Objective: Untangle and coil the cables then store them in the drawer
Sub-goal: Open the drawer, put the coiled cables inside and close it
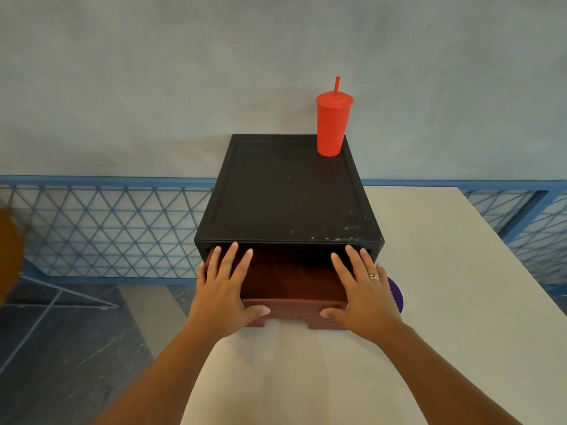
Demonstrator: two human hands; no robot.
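Reddish-brown drawer (294, 309) part-way out of black drawer unit (285, 191) on table (429, 271), slide axis running straight away from body. Left hand (221, 289) and right hand (365, 292) equally near, one per front corner. Fingers (228, 262) straight, spread wide along side walls, thumbs pressing front panel. No cables visible; drawer inside dark, seemingly bare.

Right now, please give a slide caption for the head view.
Left hand and right hand rest on the partly open brown drawer of a black cabinet, red cup on top.
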